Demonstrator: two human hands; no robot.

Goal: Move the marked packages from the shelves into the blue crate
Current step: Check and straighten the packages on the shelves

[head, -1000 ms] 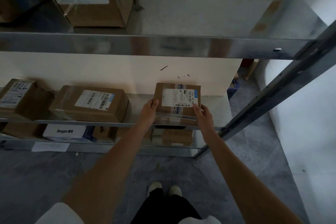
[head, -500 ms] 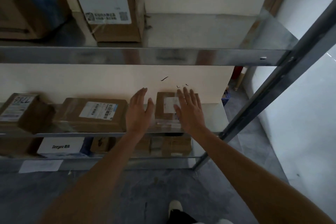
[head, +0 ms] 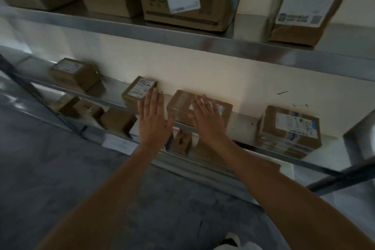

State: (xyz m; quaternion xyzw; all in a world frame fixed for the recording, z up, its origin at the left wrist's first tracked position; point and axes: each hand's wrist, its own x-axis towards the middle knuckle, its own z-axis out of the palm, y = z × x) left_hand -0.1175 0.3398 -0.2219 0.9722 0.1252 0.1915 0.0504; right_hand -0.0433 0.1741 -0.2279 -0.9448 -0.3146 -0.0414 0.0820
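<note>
Both my hands are stretched out flat in front of the middle shelf point(head: 241, 128). My left hand point(head: 153, 117) is open, fingers straight, in front of a small cardboard package with the handwritten number 7786 point(head: 138, 89). My right hand point(head: 207, 117) is open over a flat, tape-wrapped package point(head: 182, 105) next to it; whether it touches is unclear. A taped package with a white and blue label point(head: 290, 130) lies alone further right on the same shelf. The blue crate is not in view.
The upper shelf point(head: 182, 36) carries several cardboard boxes, among them a wide one point(head: 188, 6) and a tall labelled one point(head: 302, 10). Another small box point(head: 75, 73) sits at the left of the middle shelf. More boxes lie on the low shelf point(head: 113, 119). Grey floor below.
My hands have let go of the labelled package at the right and moved left with open fingers to the neighbouring packages. The view has swung left and up.
</note>
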